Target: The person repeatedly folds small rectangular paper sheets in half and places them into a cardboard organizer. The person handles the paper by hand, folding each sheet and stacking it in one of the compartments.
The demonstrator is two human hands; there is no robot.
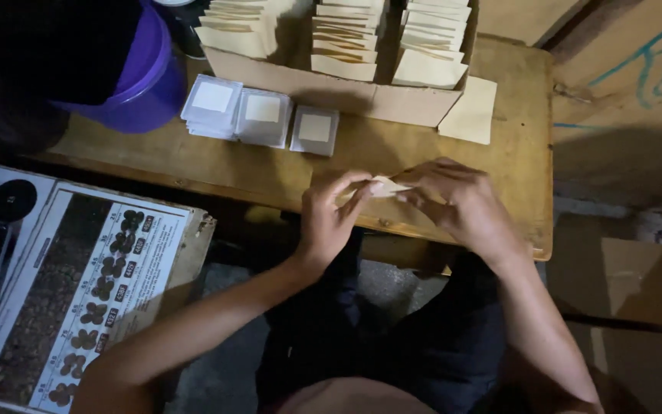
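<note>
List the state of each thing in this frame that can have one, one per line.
Left hand: grip closed on one end of the small paper envelope.
Right hand: grip closed on the envelope's other end.
Small paper envelope: held just above the wooden table, between both hands.
Cardboard box: open, filled with rows of upright paper envelopes.
Clear pouches: lying flat in three stacks beside the box.
Purple bucket: upright; contents hidden.

Bare forearms, no sleeves, no rings or watch, dark shorts [423, 345]

Bare tabletop [193, 165] btwn hands & packet stacks [262, 115] — cardboard box [331, 92] blocks beyond.
</note>
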